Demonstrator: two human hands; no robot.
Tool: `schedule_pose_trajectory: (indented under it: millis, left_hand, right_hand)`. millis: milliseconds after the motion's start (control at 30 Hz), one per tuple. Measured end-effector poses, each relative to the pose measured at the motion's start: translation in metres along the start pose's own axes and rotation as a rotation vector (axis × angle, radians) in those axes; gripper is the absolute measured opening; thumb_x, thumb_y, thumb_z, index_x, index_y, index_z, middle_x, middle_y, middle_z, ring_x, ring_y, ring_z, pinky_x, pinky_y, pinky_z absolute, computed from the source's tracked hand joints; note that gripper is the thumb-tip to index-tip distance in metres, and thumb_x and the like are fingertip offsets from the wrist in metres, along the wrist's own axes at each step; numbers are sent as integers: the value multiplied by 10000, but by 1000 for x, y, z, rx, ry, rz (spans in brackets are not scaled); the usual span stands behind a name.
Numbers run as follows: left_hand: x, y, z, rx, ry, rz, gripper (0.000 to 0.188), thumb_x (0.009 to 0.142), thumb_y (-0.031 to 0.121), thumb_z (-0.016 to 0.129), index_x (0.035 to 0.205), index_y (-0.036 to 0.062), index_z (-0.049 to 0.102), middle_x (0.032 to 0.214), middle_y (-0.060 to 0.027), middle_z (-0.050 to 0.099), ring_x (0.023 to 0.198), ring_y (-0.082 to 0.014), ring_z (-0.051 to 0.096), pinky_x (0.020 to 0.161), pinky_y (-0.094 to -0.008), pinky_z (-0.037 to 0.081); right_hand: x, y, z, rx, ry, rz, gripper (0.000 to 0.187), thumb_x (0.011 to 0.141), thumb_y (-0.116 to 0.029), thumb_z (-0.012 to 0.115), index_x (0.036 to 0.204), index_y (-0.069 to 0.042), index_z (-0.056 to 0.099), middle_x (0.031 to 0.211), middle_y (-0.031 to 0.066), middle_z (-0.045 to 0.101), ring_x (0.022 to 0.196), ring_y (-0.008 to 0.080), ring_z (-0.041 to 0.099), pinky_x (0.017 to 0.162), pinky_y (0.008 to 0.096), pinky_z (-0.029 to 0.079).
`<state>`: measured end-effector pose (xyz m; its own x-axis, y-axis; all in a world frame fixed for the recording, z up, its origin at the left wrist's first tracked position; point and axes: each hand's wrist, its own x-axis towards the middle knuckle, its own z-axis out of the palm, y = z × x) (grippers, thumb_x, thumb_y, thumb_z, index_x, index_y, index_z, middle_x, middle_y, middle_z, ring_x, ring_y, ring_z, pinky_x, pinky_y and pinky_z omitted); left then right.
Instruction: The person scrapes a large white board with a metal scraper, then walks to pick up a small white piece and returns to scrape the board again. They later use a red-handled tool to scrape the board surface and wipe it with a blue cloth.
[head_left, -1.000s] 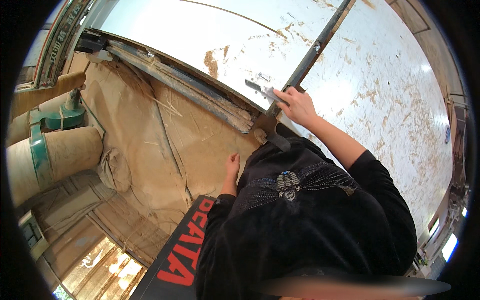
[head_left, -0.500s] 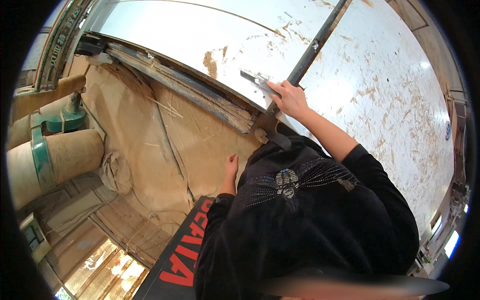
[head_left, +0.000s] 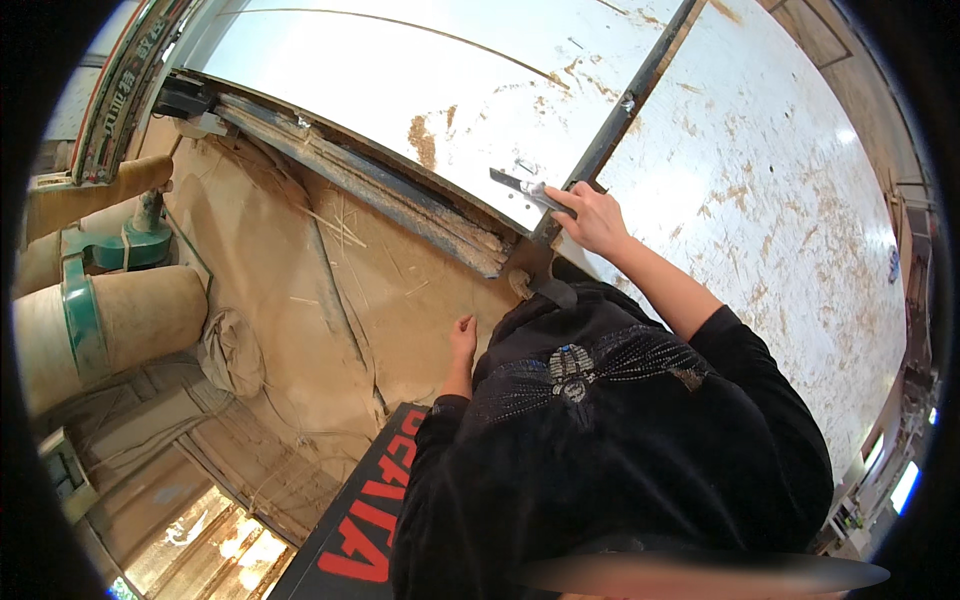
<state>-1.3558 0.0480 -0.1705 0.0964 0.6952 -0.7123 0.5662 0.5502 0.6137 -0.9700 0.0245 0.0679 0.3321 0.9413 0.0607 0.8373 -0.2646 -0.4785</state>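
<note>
White, glossy sheeting faces the worktop [head_left: 330, 70] across the top of the head view, and above its near corner, beside a dark rail [head_left: 617, 120], is a slim cutter-like tool [head_left: 534, 190]. It points up and to the left, with a flat black tip, a silvery middle and a darker grip; whether the tip touches the sheeting, I cannot tell. The right hand [head_left: 597, 222] pinches the grip end between thumb and fingers, the index finger laid forward along it. The left hand [head_left: 464, 338] hangs low over the brown floor [head_left: 400, 265], well apart from the tool, its fingers bent inward; nothing shows in it, and how tightly it is closed I cannot tell.

Sawdust [head_left: 422, 142] lies in patches on the white face, and more shavings are strewn over the pale surface [head_left: 780, 200] right of the rail. A dusty beam [head_left: 370, 182] runs along the front edge.

The tool looks light, stiff and fairly slender, so a pinch should control it. The rear grip seems the place to hold, away from the black end, which may be sharp. Fine dust could make both grip and sheeting slippery.
</note>
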Motion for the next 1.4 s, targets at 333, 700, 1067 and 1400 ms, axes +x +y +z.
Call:
schedule_pose_trajectory:
  millis: [333, 700, 1067, 1400]
  left_hand:
    - [-4, 5, -1, 20, -15, 62, 389, 915, 288, 621, 1178, 1, 613, 1094, -159, 672, 1005, -239, 631, 887, -342, 479]
    - [1, -3, 4, 52, 0, 100, 379, 901, 285, 646, 1155, 4, 632, 1061, -157, 687, 973, -223, 643, 859, -334, 496]
    - [-8, -1, 3, -39, -13, 39, 350, 911, 271, 640, 1164, 30, 620, 1037, -114, 669, 936, -186, 616, 821, -312, 486]
    - [-2, 21, -1, -18, 9, 70, 353, 914, 275, 642, 1165, 28, 619, 973, -79, 661, 847, -145, 593, 745, -287, 484]
  right_hand:
    - [2, -10, 5, -37, 13, 14, 438, 836, -291, 686, 1264, -233, 612, 842, 101, 573, 636, 254, 589, 513, 378, 466]
    - [-7, -7, 1, -38, -7, 12, 428, 843, -266, 675, 1264, -229, 606, 841, 115, 587, 605, 294, 580, 533, 376, 476]
    - [12, 12, 0, 36, 82, 203, 384, 880, -343, 625, 1252, -246, 623, 866, 104, 592, 655, 271, 609, 581, 370, 500]
    - [3, 73, -36, -40, 136, 228, 404, 872, -350, 637, 1264, -254, 617, 830, 98, 603, 660, 262, 608, 582, 374, 485]
